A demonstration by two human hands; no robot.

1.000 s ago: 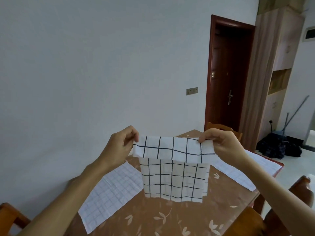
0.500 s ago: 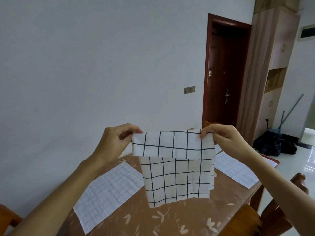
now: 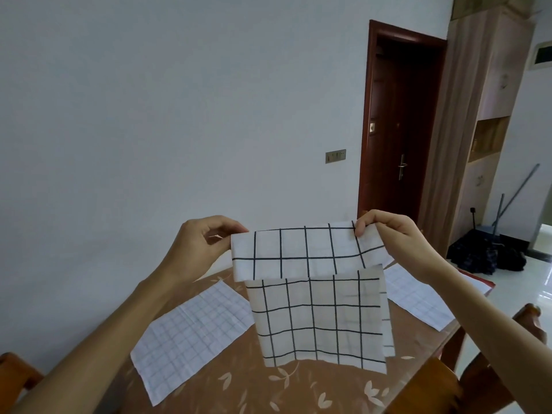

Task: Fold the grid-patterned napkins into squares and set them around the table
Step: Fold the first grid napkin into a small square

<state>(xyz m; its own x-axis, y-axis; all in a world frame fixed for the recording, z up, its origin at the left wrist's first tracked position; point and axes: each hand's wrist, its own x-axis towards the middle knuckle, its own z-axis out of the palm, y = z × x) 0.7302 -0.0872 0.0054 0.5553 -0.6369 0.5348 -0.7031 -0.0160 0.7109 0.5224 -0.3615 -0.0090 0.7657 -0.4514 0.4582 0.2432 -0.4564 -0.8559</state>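
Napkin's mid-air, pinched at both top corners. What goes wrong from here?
The left grip and right grip pinch the dark-grid napkin only at its top corners; a slip could undo the fold.
The folded-over flap hangs skewed against the lower layer, so the square may come out crooked.
Lowering it may disturb the left pale napkin on the table.

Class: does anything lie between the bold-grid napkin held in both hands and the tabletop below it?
Nothing visible. The left hand and right hand pinch the top corners of the bold-grid napkin; bare table shows below its hanging edge. The left fine-grid napkin and right fine-grid napkin lie flat off to the sides. The table behind the cloth is hidden.
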